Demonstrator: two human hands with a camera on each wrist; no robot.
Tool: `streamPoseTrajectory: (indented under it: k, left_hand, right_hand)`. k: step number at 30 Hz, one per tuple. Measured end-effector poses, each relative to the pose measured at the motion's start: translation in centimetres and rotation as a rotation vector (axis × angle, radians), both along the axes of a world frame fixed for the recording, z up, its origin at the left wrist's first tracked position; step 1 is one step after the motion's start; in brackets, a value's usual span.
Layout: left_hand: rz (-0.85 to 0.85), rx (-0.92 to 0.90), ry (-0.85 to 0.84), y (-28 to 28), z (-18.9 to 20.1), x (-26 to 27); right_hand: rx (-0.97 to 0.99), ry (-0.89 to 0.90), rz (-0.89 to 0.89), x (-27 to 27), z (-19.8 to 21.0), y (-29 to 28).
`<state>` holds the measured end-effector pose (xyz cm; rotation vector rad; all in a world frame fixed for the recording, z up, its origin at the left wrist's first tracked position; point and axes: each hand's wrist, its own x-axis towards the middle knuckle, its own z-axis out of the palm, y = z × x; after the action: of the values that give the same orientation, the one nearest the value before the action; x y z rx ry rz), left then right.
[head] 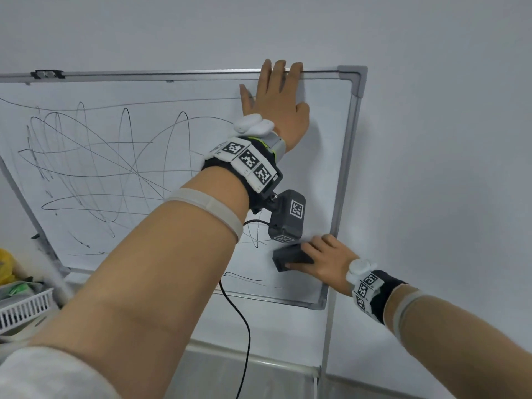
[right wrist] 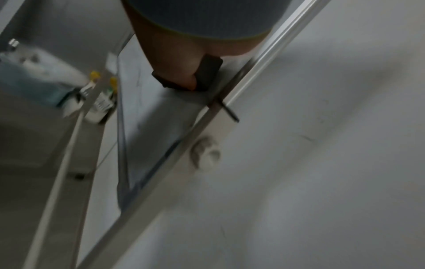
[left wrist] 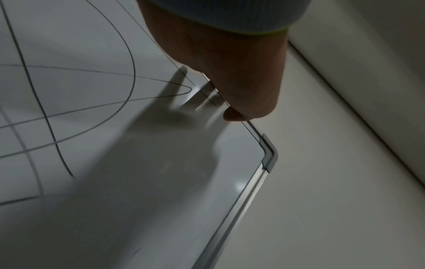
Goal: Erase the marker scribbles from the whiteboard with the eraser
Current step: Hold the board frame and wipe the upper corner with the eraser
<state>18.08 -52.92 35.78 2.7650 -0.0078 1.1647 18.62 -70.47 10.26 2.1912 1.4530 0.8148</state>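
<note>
A whiteboard (head: 325, 174) in a grey frame leans against the wall, and black marker scribbles (head: 95, 162) cover its left and middle. My left hand (head: 276, 102) lies flat near the top right corner, its fingers hooked over the top edge. In the left wrist view the left hand (left wrist: 230, 76) meets the frame's top rail (left wrist: 255, 130). My right hand (head: 322, 259) grips a dark grey eraser (head: 289, 257) and presses it on the board's lower right part. The right wrist view is blurred and shows the eraser (right wrist: 208, 72) under the right hand (right wrist: 177, 65).
A white slotted basket (head: 24, 306) with a yellow thing (head: 6, 266) beside it stands at the lower left. A black cable (head: 241, 321) hangs from the left wrist camera. The board's stand leg (head: 326, 338) runs down on the right. Plain wall lies right of the board.
</note>
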Motion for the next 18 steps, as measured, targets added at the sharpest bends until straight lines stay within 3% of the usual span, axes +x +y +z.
streamPoseTrajectory:
  k: [5,7,10,13,15,16,18]
  left_hand:
    - [-0.069,-0.12,-0.069,0.6,-2.3,-2.0]
    - [-0.079,-0.264,-0.214,2.3,-5.1,-3.7]
    - [0.066,-0.489,-0.398,5.7,-11.1,-5.6]
    - [0.284,-1.022,-0.22,9.6,-20.0,-6.6]
    - [0.535,-1.378,0.09,11.8,-27.6,-7.0]
    - [0.592,-1.516,0.218,12.3,-31.0,-7.4]
    - [0.576,-1.822,0.308,12.6,-36.3,-8.1]
  right_hand:
    - [0.024,0.01,-0.052,-0.9,0.4,1.2]
    - [-0.072,0.044,-0.02,-0.8,-1.5,1.4]
    - [-0.18,0.093,-0.005,-1.0,-3.1,2.1]
    - [-0.172,0.075,0.096,-1.1,-3.4,3.6]
    - [-0.176,0.043,0.14,-0.8,-3.7,4.5]
    - [-0.195,0.031,0.158,-0.5,-4.1,4.8]
    - [-0.27,0.013,0.194,0.2,-5.2,5.1]
